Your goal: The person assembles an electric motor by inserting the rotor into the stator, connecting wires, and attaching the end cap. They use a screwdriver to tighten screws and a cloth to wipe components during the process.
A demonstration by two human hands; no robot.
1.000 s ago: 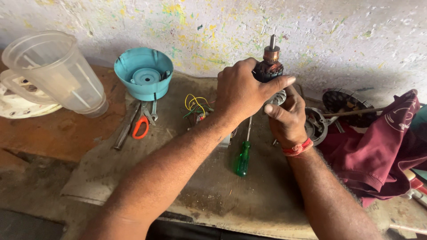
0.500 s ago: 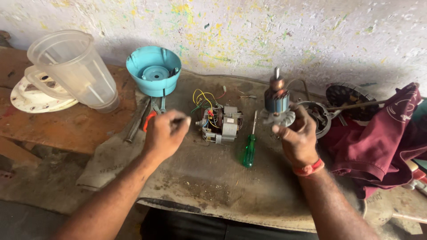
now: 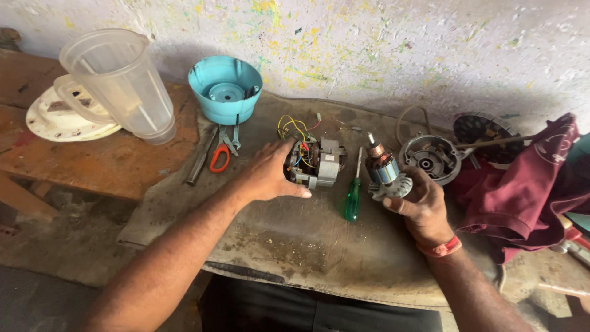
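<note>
My right hand (image 3: 419,206) holds a motor rotor (image 3: 383,167) upright, its copper end and shaft pointing up and a white fan at its base. My left hand (image 3: 268,173) rests on the left side of a grey motor stator (image 3: 318,164) with coloured wires, which lies on a grey mat (image 3: 295,233). A green-handled screwdriver (image 3: 353,195) lies on the mat between the stator and the rotor.
A clear plastic jug (image 3: 120,83) stands on a white disc (image 3: 58,120) at the left. A turquoise bowl-shaped housing (image 3: 225,90), orange-handled pliers (image 3: 220,155) and a metal rod sit behind my left hand. A round metal motor cover (image 3: 432,157) and maroon cloth (image 3: 528,178) lie right.
My left hand let go of the rotor, swung left toward the pliers, then came back to the stator. My right hand lowered the rotor slightly.
</note>
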